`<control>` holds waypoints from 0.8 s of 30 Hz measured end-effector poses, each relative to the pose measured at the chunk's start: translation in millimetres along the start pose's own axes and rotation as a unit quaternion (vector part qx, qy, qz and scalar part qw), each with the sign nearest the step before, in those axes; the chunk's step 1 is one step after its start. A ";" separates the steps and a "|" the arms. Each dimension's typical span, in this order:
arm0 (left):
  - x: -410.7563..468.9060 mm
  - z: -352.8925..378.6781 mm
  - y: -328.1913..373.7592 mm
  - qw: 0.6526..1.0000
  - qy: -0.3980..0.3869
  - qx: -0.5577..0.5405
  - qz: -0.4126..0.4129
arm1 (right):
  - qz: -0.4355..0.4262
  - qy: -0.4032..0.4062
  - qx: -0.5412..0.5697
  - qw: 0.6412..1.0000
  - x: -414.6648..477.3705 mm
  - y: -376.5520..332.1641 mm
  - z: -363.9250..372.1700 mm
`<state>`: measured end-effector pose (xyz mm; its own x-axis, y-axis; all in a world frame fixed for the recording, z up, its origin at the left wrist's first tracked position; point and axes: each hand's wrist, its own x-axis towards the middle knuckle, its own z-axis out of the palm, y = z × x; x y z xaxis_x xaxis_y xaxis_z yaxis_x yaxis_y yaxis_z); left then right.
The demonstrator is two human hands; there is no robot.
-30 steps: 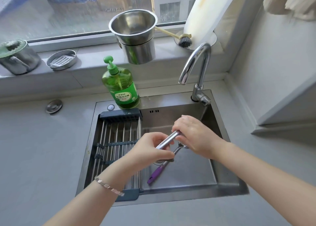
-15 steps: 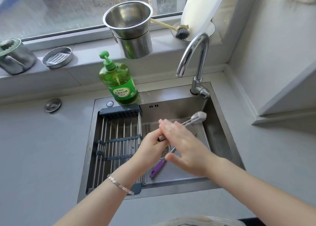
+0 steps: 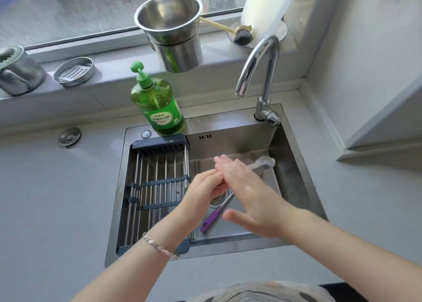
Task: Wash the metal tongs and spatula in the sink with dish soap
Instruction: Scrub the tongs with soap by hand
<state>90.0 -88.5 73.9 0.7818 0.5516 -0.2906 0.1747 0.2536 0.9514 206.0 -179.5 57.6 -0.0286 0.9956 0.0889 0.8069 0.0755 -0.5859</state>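
Two hands meet above the basin of the sink (image 3: 230,145), so that suds and drips fall inside it rather than on the table (image 3: 57,199). The left hand (image 3: 203,187) supplies the grip: its fingers are curled round the near end of the metal tongs (image 3: 263,163), holding them roughly level with the working end pointing toward the far right corner, below the tap (image 3: 262,57). The right hand (image 3: 251,201) grasps nothing. Its fingers are straight and together, thumb spread, and the palm lies across the shaft of the tongs, largely hiding it. This flat posture probably serves to rub lather along the metal. The tongs' tip is blurred, and whether their arms are squeezed together cannot be told. No water is seen leaving the tap. The spatula (image 3: 211,219), purple-handled, lies on the sink floor beneath the hands, its shaft passing beside the drain strainer (image 3: 215,201) and its blade hidden; it is likely parked there awaiting its turn. The dish soap bottle (image 3: 159,109) stands upright on the sink's back ledge, within reach. A drying rack (image 3: 157,183) spans the basin's left half, ready for rinsed items.
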 end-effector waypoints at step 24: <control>1.7 -10.2 -10.0 0.988 0.001 0.154 -0.002 | 0.013 0.038 0.003 0.999 5.2 16.5 -16.6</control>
<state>83.4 -82.0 62.8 0.7797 0.5524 -0.2948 0.3521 0.0025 0.9360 229.0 -174.0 61.7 0.0373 0.9903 0.1337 0.8034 0.0498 -0.5933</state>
